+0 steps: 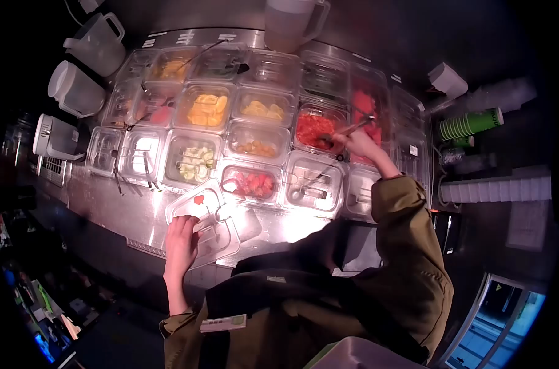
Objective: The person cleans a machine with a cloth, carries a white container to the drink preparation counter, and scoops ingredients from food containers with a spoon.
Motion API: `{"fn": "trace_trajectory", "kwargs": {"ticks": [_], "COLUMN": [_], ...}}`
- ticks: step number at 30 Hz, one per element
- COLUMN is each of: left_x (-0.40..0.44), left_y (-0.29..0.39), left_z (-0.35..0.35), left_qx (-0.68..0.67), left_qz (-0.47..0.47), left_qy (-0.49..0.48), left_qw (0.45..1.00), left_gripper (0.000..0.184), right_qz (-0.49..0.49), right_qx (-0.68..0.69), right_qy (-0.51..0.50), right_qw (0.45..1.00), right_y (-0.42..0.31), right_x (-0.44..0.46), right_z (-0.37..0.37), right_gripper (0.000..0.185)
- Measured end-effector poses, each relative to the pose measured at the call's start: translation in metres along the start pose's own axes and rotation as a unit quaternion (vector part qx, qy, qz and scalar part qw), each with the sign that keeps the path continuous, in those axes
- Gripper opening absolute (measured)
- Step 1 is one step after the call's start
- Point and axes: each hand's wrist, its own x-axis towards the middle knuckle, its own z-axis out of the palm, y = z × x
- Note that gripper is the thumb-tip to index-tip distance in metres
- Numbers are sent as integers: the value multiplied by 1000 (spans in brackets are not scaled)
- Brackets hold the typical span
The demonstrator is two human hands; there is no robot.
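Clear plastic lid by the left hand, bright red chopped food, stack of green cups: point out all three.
Clear plastic lid (pixel 213 230): head view, on its panel.
Bright red chopped food (pixel 313 128): head view, mid-surface.
Stack of green cups (pixel 470 125): head view, middle of its side.

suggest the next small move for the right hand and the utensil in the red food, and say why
Probably lift the utensil gently from the red food: the right hand appears to grip it, its dark end sits among the red pieces, and the left hand holds a clear lid off to the side.
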Motion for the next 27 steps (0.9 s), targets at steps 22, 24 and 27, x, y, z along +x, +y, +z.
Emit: {"fn": "trace_trajectory", "kwargs": {"ticks": [22, 24, 27], "left_x": [304, 304, 301], "left_y": [124, 126, 133], "left_z": [212, 223, 237], "left_qx": [139, 130, 144], "left_qz": [309, 306, 296], "left_qy": [-30, -24, 5], "left_qw": [940, 943, 944], "left_gripper": [22, 20, 16], "right_qz": [199, 211, 210], "right_qx": [561, 586, 619], "right_qy": [421, 408, 375], "right_qw": [684, 668, 657], "right_y": [100, 105, 106], "right_x": [-38, -37, -44], "right_z": [1, 4, 2], "right_gripper": [21, 22, 22]}}
